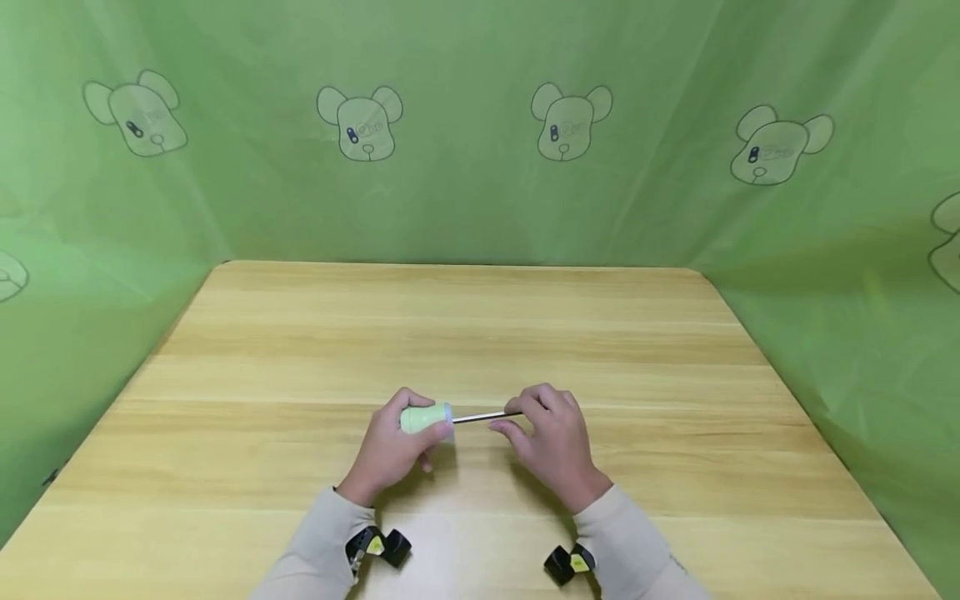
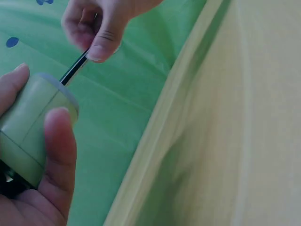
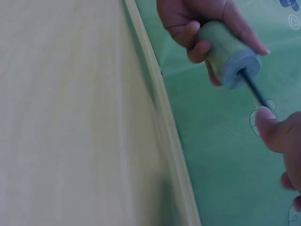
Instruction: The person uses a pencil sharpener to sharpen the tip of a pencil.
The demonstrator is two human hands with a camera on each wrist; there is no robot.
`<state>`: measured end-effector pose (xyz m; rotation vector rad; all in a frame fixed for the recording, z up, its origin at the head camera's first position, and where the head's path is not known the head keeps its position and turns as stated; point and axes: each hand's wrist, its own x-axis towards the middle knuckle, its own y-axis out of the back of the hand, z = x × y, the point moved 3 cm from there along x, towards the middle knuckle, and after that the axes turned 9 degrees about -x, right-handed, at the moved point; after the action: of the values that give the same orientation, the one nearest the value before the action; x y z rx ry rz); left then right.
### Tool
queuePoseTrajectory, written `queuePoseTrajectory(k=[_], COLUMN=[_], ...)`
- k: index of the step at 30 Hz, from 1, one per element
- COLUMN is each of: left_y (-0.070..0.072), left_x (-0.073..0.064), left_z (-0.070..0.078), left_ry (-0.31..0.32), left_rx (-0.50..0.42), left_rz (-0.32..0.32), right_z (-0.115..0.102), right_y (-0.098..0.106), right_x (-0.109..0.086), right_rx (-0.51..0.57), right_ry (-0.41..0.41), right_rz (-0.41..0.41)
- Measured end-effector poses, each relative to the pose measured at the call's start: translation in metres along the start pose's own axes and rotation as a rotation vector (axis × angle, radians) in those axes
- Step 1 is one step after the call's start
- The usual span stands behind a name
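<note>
My left hand [image 1: 393, 450] grips a light green barrel-shaped pencil sharpener [image 1: 422, 418] with a lilac-grey end cap, held above the table. A thin black pencil [image 1: 480, 417] with a shiny side runs into the hole in the middle of that cap. Between thumb and fingers, my right hand [image 1: 555, 442] pinches the pencil's outer part, hiding its far end. In the left wrist view the green body [image 2: 35, 120] shows a dark opening at its lower end. The right wrist view looks onto the cap [image 3: 241, 68], with the pencil [image 3: 254, 89] entering it.
The wood-grain table [image 1: 480, 333] stretches out beneath both hands. Green sheeting [image 1: 465, 208] with printed bear heads surrounds its back and sides. Black wrist cameras [image 1: 396, 547] sit on both light sleeves.
</note>
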<state>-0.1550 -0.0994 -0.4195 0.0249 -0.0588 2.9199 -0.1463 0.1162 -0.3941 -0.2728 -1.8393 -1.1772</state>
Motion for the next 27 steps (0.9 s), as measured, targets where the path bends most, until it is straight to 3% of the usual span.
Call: queuePoseTrajectory(k=[6,11,15,20,22,24,27], left_y=[0.002,0.002,0.001,-0.004,-0.006,-0.006,-0.005], left_x=[-0.001,-0.004,-0.005,-0.004,-0.004,-0.004,-0.004], left_z=[0.000,0.000,-0.001,-0.001,0.000,0.001,0.003], left_ry=[0.045,0.059,0.026,-0.131,-0.181,-0.188,-0.138], left_rx=[-0.057,-0.035,0.032,0.208,0.249,0.241,0.178], left_rz=[-0.041,-0.045,-0.047,-0.118,-0.136,-0.134,-0.073], right_z=[-0.001,-0.001,0.002,0.012,0.015,0.015,0.010], right_y=[-0.002,-0.005,-0.005,-0.004,-0.003,-0.004,-0.004], right_x=[-0.004,-0.007,-0.006,-0.003,-0.004,-0.004,-0.002], right_rx=[-0.004,0.007,0.052,0.351,0.432,0.440,0.269], right_ry=[0.143,0.142,0.032,-0.307,-0.412,-0.443,-0.354], right_rz=[0.167,0.152,-0.033,-0.563,-0.710,-0.743,-0.582])
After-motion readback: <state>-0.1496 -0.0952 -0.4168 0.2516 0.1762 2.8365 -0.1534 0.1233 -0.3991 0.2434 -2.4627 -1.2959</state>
